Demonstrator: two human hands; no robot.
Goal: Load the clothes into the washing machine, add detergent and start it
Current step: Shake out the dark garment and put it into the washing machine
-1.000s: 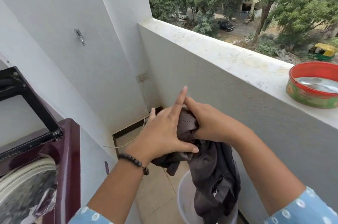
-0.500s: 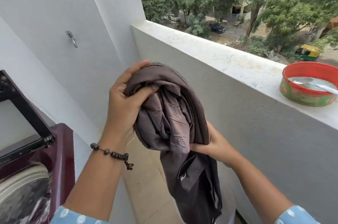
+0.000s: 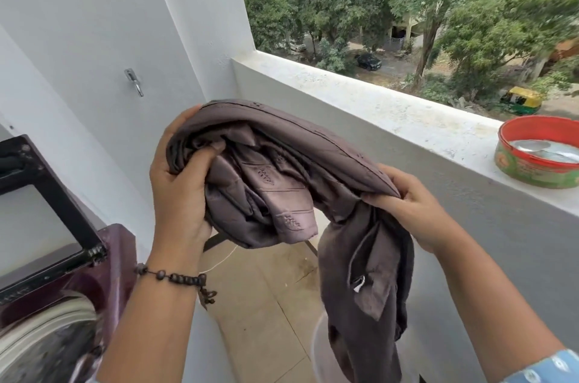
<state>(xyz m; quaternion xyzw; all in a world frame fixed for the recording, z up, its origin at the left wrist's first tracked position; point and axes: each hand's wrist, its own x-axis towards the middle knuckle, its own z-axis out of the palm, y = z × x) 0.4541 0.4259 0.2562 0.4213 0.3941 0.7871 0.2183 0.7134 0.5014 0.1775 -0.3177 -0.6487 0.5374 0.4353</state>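
Two hands hold one garment, a dark brown-grey cloth point(image 3: 282, 182) bunched at the centre of the frame. The left hand point(image 3: 181, 185) grips a thick fold of it at centre left, thumb pressed into the cloth and fingers wrapped behind. The right hand point(image 3: 407, 207) pinches another fold at centre right, and from there a long tail of the cloth hangs toward the bottom of the frame into one pale bucket point(image 3: 322, 354), of which only the rim shows.

By my reading, the loading step is in hand: the garment is up out of the bucket but not yet in the machine. One washing machine point(image 3: 62, 304) sits at the lower left, maroon-bodied, its lid point(image 3: 40, 210) raised and the drum point(image 3: 47, 348) open beneath; something already lies in the drum, though what it is I cannot tell.

The next move calls for carrying the bundle toward the lower left and letting it drop into the drum, with the hanging tail gathered so that it clears the machine's rim.

One round tin point(image 3: 539, 152), red-rimmed with a green side, stands on the parapet ledge point(image 3: 376, 107) at the right edge; one spoon point(image 3: 548, 147) rests in it. Whether it holds the detergent I cannot tell. One beaded bracelet point(image 3: 175, 277) circles the left wrist.
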